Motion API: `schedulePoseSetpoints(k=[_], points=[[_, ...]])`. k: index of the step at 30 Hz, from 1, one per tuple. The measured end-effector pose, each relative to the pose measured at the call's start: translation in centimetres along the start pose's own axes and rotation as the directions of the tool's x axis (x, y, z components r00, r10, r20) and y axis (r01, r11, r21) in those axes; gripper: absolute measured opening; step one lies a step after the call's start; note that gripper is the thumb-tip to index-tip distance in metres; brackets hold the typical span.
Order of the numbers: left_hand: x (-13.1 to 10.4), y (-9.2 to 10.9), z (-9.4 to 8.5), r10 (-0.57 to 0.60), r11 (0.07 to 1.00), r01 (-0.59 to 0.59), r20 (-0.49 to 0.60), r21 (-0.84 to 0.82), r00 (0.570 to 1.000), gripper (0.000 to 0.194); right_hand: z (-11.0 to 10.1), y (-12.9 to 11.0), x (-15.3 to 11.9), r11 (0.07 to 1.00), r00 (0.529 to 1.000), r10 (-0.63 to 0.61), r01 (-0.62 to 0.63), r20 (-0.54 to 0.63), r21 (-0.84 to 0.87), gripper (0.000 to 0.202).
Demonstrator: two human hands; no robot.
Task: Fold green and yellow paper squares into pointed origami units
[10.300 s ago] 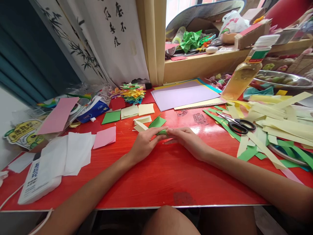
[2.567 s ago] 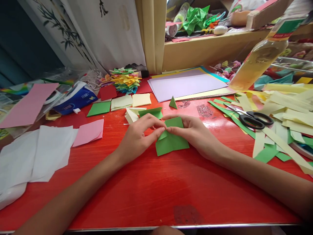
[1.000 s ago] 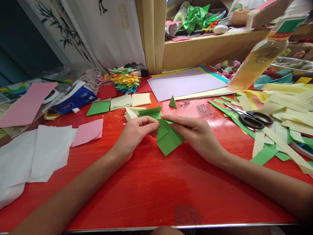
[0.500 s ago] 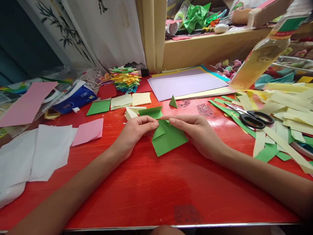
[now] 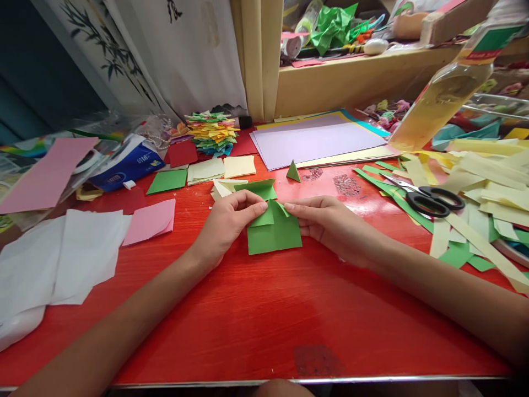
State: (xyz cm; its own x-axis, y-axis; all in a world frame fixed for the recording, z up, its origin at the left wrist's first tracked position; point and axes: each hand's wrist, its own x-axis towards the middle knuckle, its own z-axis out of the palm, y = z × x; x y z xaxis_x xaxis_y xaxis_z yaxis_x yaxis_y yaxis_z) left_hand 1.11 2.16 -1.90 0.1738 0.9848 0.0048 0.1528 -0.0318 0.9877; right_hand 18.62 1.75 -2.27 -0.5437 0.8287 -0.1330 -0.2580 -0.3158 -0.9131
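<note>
A green paper (image 5: 275, 237) with folded-down flaps at its top is held between my two hands above the red table. My left hand (image 5: 231, 220) pinches its upper left corner between thumb and fingers. On the other side, my right hand (image 5: 326, 220) grips the upper right flap with thumb and forefinger. Just behind them lie a folded green piece (image 5: 258, 189) and cream folded papers (image 5: 225, 187). A small green folded triangle (image 5: 293, 171) stands behind my right hand.
Black-handled scissors (image 5: 430, 201) lie among paper strips (image 5: 483, 182) at the right, near a leaning bottle (image 5: 438, 105). Purple sheets (image 5: 316, 140) are at the back. Pink paper (image 5: 149, 221), white sheets (image 5: 85, 256) and a blue packet (image 5: 126, 165) sit left.
The green paper has turned so its lower edge is nearly level, and a flap now lifts at its upper right. My right hand's fingers have shifted slightly lower beside it.
</note>
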Motion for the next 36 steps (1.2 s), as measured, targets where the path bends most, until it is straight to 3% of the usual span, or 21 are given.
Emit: schedulePoseSetpoints(k=[6, 21, 36], points=[[-0.11, 0.07, 0.03, 0.035, 0.998, -0.035, 0.006, 0.051, 0.999, 0.018, -0.32, -0.33, 0.03, 0.998, 0.997, 0.066, -0.067, 0.045, 0.021, 0.021], [-0.35, 0.14, 0.04, 0.1, 0.971, -0.11, 0.057, 0.214, 0.993, 0.016, -0.22, -0.05, 0.1, 0.989, 0.997, 0.064, -0.069, -0.046, -0.127, 0.021], [-0.26, -0.13, 0.0, 0.108, 0.952, -0.127, 0.082, 0.277, 0.991, 0.019, -0.19, -0.02, 0.06, 0.992, 0.995, 0.082, -0.088, -0.062, -0.095, 0.02]])
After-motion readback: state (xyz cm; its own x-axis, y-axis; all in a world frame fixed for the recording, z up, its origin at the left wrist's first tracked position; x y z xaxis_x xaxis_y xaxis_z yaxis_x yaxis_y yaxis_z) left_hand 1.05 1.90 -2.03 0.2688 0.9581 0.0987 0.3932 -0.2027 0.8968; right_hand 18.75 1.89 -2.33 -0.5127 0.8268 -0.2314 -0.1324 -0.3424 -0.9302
